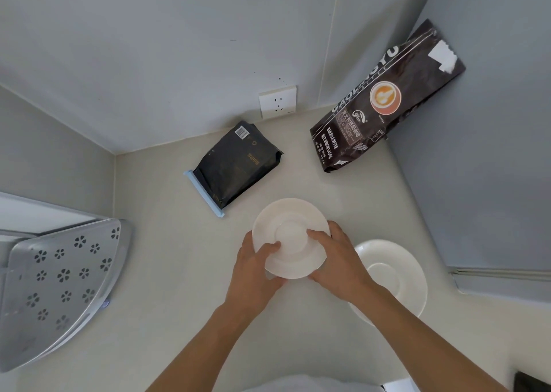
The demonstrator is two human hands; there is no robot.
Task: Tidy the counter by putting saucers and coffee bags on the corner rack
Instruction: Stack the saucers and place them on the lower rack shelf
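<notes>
Saucer (290, 236) in both hands, coffee bags (235, 165) beyond, rack (59, 287) left

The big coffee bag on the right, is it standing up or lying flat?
Standing, tilted: the big coffee bag leans back against the wall, its bottom on the counter.

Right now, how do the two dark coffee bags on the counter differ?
The small coffee bag lies flat on the counter; the big coffee bag stands tilted, leaning against the right wall. The small one is nearly plain black with a barcode label, while the big one carries large white lettering and a coffee-cup picture. A light blue clip runs along the small bag's edge; the big bag shows a white patch instead. Both are dark and untouched.
</notes>
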